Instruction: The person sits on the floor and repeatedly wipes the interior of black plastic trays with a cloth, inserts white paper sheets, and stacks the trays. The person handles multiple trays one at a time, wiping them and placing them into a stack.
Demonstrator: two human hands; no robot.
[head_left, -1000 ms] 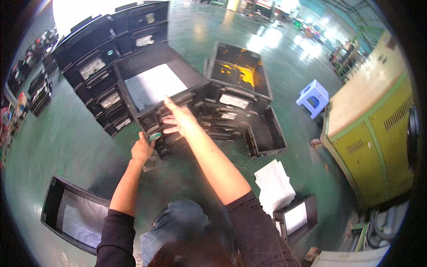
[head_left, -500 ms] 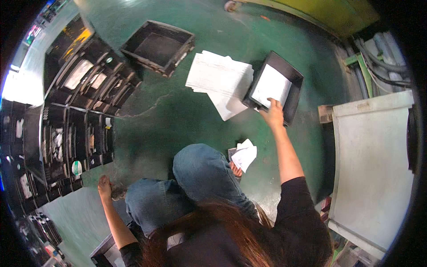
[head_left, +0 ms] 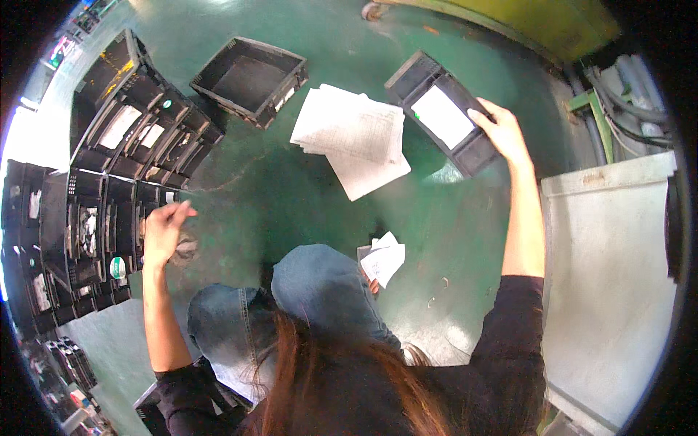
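My right hand point(head_left: 500, 131) is closed on the right edge of a black plastic crate point(head_left: 414, 76), its thumb by a white sheet point(head_left: 443, 116) that lies against the crate. The crate is tilted, and whether the sheet is inside it or on an outer side I cannot tell. To the left of the crate, a fanned pile of white printed papers point(head_left: 352, 131) rests on the green floor. My left hand point(head_left: 166, 231) hovers near the stacked crates at the left, fingers loosely bent and apart, nothing visible in it. Smaller white papers point(head_left: 384, 259) are beside my right knee.
Stacks of black crates point(head_left: 109, 182) with paper labels line the left side. An empty black crate point(head_left: 251, 76) sits on the floor at the far left. At the right stands a pale metal panel point(head_left: 611, 276), with pipes point(head_left: 632, 94) behind it. A yellow-green structure point(head_left: 552, 29) is at the back.
My right hand has shifted its grip to the crate's right edge and tilted the crate, turning it. My left hand has risen from beside my knee toward the stacked crates.
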